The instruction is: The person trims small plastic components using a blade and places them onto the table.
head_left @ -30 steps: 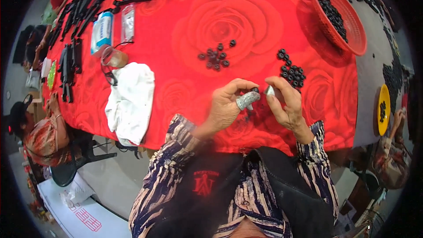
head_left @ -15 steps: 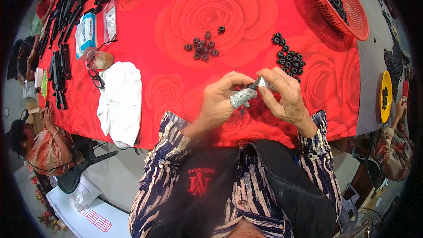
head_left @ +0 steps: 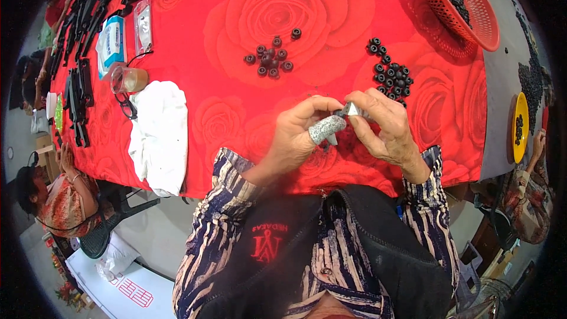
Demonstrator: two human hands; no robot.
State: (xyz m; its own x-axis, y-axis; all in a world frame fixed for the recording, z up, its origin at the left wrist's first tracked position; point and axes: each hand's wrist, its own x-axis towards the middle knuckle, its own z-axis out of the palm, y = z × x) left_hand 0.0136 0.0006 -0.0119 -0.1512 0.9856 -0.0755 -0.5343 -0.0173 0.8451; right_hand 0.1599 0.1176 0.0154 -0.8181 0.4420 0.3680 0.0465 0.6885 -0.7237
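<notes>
My left hand (head_left: 293,133) pinches a small black part (head_left: 339,114) between its fingers and thumb, above the red tablecloth. A grey speckled wrap (head_left: 326,130) covers the thumb. In my right hand (head_left: 385,127) is a small silver metal blade (head_left: 352,109), held between thumb and forefinger with its edge against or very near the black part. Fingers hide most of both. Beyond my hands lies a loose group of black round parts (head_left: 269,59) with holes in them. More such black parts (head_left: 393,78) are gathered farther right.
A red basket (head_left: 485,20) of black parts stands at the far right, near a yellow plate (head_left: 519,142). To the left are a white cloth (head_left: 158,139), a cup (head_left: 136,80), a blue-white packet (head_left: 112,44) and long black pieces (head_left: 77,94). Other people sit at both sides.
The view has shifted slightly. Both hands stay together on the small black part, and the blade has turned a little in my right fingers.
</notes>
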